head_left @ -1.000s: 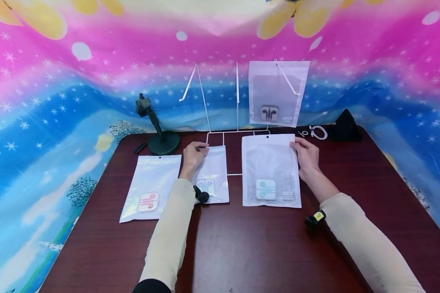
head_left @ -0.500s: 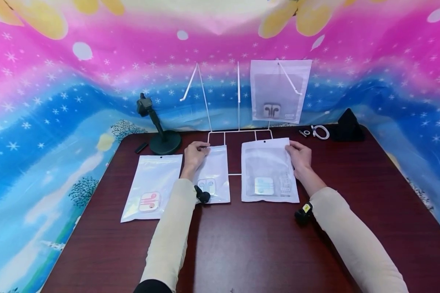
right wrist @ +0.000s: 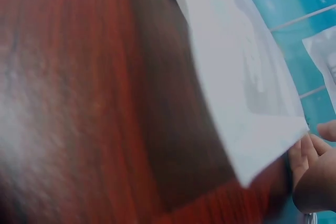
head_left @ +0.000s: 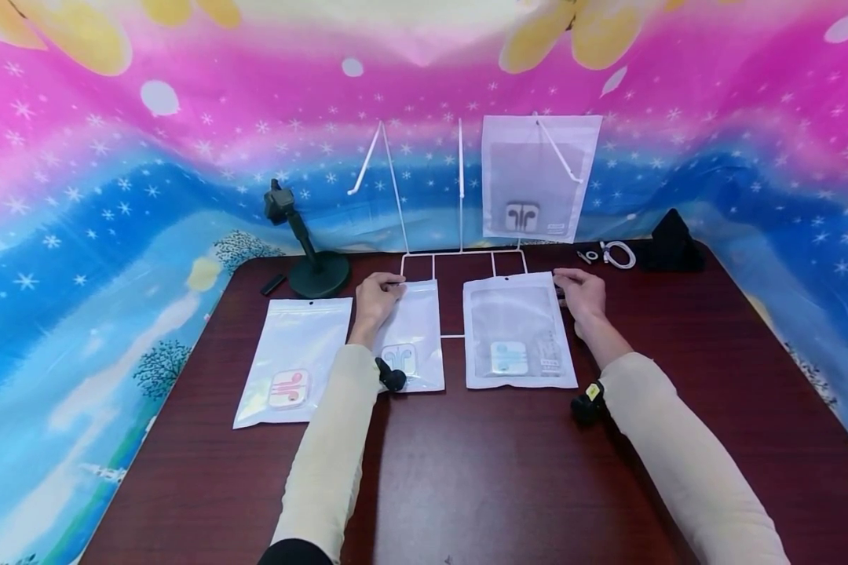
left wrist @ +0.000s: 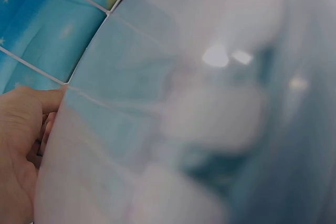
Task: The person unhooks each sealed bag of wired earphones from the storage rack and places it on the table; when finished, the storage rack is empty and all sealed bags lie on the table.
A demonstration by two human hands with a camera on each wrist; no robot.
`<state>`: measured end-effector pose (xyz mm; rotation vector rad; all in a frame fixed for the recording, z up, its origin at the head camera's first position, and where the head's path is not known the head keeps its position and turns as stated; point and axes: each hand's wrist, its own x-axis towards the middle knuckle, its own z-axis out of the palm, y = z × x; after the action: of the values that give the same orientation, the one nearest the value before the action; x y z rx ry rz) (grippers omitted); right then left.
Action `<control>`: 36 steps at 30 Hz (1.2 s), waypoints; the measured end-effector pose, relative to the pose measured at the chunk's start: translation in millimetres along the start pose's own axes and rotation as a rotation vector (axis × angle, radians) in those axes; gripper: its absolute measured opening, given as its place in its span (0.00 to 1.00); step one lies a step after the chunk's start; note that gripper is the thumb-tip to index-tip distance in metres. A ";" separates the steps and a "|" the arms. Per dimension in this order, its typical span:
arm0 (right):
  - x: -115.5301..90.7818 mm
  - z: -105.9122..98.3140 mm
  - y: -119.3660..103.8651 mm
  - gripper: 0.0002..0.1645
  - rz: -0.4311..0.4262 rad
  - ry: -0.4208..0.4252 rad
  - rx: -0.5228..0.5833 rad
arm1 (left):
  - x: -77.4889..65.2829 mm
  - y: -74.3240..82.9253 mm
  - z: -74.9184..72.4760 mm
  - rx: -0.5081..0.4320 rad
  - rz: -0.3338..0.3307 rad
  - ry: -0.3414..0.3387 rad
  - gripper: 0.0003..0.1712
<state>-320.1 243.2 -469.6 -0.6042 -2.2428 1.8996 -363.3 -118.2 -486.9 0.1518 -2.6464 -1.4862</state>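
My left hand (head_left: 378,302) pinches the top left corner of a white pouch with pale blue earphones (head_left: 406,337). The pouch's blurred front fills most of the left wrist view, with the hand (left wrist: 21,150) at its left edge. My right hand (head_left: 583,298) is beside the top right corner of a larger white pouch with mint-green earphones (head_left: 509,314). Thumb and fingers stand apart there in the right wrist view, the fingers (right wrist: 302,153) close to the pouch corner; whether they touch it I cannot tell. At left lies a white pouch with pink earphones (head_left: 304,337).
A white wire rack (head_left: 461,196) with prongs stands at the back. A pouch with dark-looking earphones (head_left: 537,173) hangs from its right prong. A dark green stand (head_left: 318,271) is at back left. A white cable (head_left: 618,255) and a black object (head_left: 671,243) are at back right.
The pouch with mint-green earphones has shifted slightly left, its top edge dropping. My right hand followed leftward, then loosened and moved slightly away from the corner. My left hand stayed in place.
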 end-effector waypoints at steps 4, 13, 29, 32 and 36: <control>3.5 -4.6 1.0 0.21 -0.025 -0.019 0.042 | -0.5 0.7 0.3 0.001 -0.008 0.004 0.11; 12.0 -24.5 -0.4 0.23 -0.047 -0.037 0.072 | -0.3 0.9 1.0 0.005 -0.016 0.004 0.11; 30.7 -66.0 -71.8 0.32 -0.173 0.029 0.174 | -0.9 0.5 0.9 0.004 -0.018 0.002 0.11; 31.5 -69.7 -97.4 0.32 -0.208 0.024 0.196 | -1.4 1.1 0.8 0.003 -0.017 -0.001 0.11; 30.3 -70.0 -128.4 0.31 -0.247 0.012 0.223 | -1.6 1.3 0.5 0.002 -0.007 0.003 0.11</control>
<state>-349.6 303.3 -336.0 -0.2900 -1.9552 1.9722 -361.9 -116.9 -486.1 0.1638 -2.6480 -1.4836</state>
